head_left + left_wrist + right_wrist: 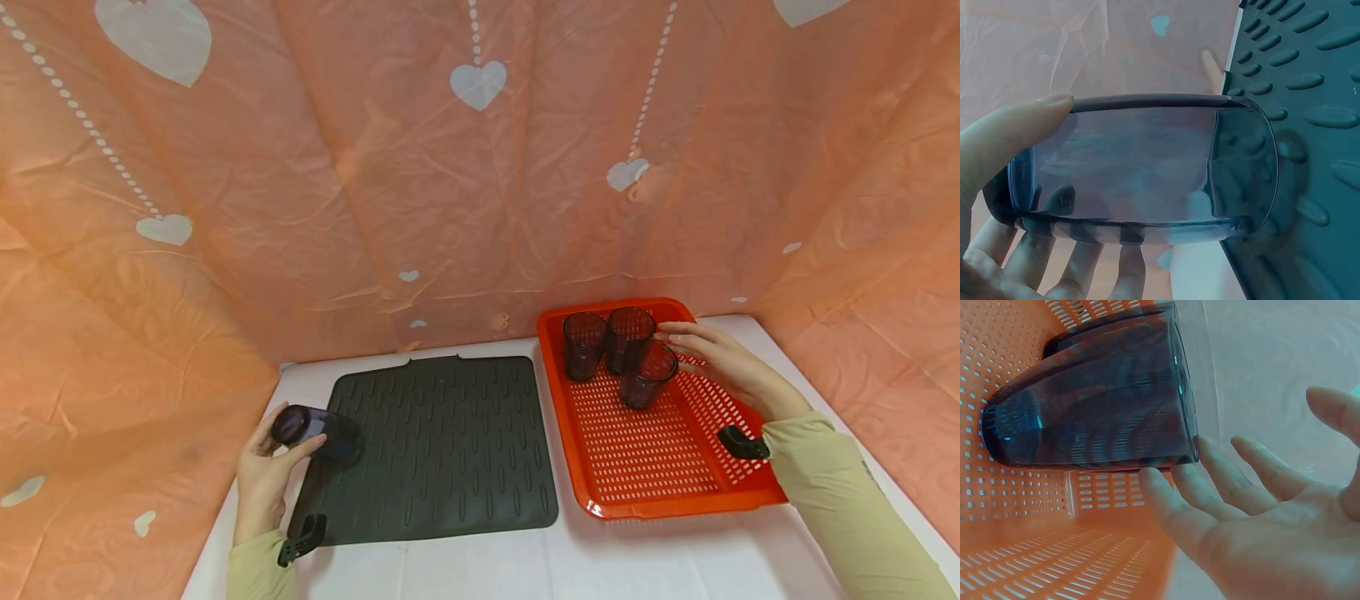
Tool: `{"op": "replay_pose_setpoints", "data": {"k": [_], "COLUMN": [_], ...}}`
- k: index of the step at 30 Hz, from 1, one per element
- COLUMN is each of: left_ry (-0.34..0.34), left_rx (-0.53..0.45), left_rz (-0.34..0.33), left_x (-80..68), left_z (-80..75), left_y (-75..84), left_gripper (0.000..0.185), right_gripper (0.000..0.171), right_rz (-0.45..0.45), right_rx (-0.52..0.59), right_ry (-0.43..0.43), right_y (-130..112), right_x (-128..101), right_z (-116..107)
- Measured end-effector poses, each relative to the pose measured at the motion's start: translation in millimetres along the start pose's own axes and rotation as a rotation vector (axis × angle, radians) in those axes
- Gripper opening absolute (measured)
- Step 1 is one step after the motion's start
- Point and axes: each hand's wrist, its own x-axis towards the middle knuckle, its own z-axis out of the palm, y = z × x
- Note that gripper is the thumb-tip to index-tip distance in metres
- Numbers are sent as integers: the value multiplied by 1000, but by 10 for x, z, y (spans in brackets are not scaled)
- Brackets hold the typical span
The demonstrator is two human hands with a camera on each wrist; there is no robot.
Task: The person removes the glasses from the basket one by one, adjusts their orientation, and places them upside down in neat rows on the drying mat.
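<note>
The left hand (pixel 262 475) grips a dark tinted tumbler (pixel 317 432), thumb along one side and fingers (pixel 1079 265) curled under the other. The tumbler lies on its side, its long axis running roughly level, its open mouth toward the dark ribbed mat (pixel 442 450) and its base toward the palm. It sits at the mat's left edge, partly over the ribbing.

The right hand (pixel 720 362) is spread, fingers (pixel 1179 506) straight, their tips against the rim of a second tumbler (pixel 647 375); it grasps nothing. That tumbler stands tilted in the orange perforated tray (pixel 645 492), which lies just right of the mat, mouth up and leaning toward the hand. Two more tumblers (pixel 606 342) stand upright, mouths up, just behind it at the tray's far left corner.

Mat and tray rest on a white tabletop (pixel 615 558).
</note>
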Motion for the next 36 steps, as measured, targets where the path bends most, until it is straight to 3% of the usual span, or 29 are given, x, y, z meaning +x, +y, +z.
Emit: {"op": "replay_pose_setpoints", "data": {"k": [16,26,36], "left_ry": [-11,-6,-15], "left_rx": [86,44,109], "left_rz": [54,22,75], "left_x": [70,109,119], "left_z": [62,113,157], "left_y": [-58,-89,-108], "left_gripper": [85,79,78], "right_gripper": [58,62,60], "right_rz": [47,65,81], "right_rx": [-28,-49,-71], "right_ry": [26,31,38], "right_y": [-27,-28,-38], "right_x": [20,20,4], "right_z": [12,21,41]}}
